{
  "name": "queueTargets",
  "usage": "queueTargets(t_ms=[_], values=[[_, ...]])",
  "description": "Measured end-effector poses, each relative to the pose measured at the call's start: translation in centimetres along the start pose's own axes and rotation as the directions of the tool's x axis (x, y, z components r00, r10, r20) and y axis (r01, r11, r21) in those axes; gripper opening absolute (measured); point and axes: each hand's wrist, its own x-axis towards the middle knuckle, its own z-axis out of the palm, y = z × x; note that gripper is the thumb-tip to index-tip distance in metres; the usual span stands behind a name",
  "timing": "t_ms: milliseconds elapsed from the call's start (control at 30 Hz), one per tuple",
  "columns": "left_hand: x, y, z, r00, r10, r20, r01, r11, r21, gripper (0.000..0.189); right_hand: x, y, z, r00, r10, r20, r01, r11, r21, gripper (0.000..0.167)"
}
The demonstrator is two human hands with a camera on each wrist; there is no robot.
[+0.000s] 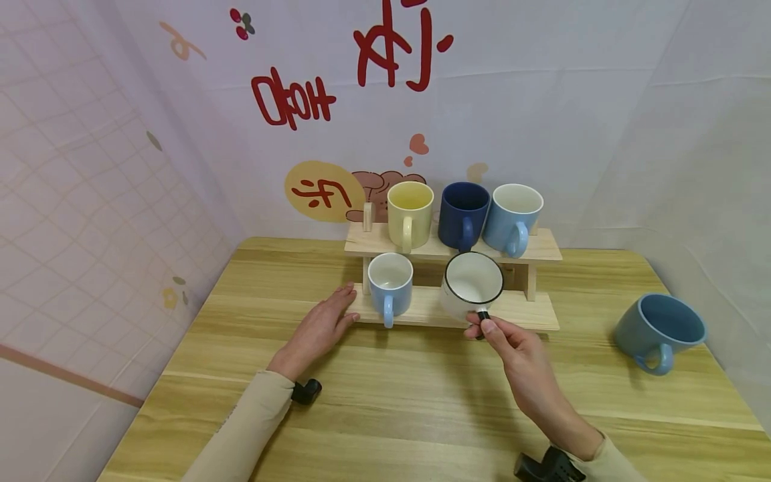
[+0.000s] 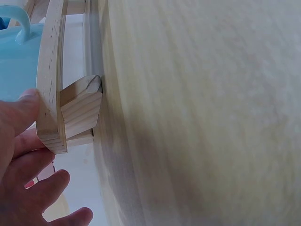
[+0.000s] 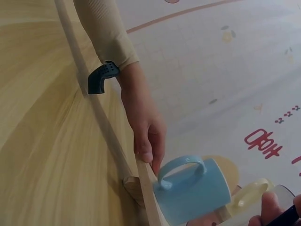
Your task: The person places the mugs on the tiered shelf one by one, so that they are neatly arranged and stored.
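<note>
By its black handle my right hand (image 1: 525, 365) pinches a white enamel mug (image 1: 456, 301) with a black rim. The mug overlaps the lower shelf of a two-tier wooden rack (image 1: 527, 309) in the head view, tilted so its white inside shows. My left hand (image 1: 316, 333) grips the left end of that lower shelf. In the left wrist view its thumb (image 2: 28, 108) lies against the board, with a finger on the other side and the remaining fingers spread. Close to this hand a light blue mug (image 1: 390, 296) stands on the lower shelf, handle toward me.
On the upper shelf stand a yellow mug (image 1: 409, 217), a navy mug (image 1: 454, 221) and a light blue mug (image 1: 506, 224), handles facing front. A grey-blue mug (image 1: 638, 328) is at the right on the wooden table (image 1: 385, 408). A printed cloth (image 1: 542, 114) hangs behind the rack.
</note>
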Motion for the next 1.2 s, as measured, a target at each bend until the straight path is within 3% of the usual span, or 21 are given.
queueTargets(t_ms=[900,1200], values=[[-0.1,-0.3,0.2,1.0,0.015,-0.007,-0.015,1.0,0.022,0.055,2.9,2.6,3.1,0.994,0.11,0.021,-0.111,0.992,0.051,0.041],[-0.1,-0.3,0.2,1.0,0.018,-0.006,-0.018,1.0,0.025,0.055,3.4,2.7,3.7,0.994,0.108,0.01,-0.109,0.993,0.047,0.04]])
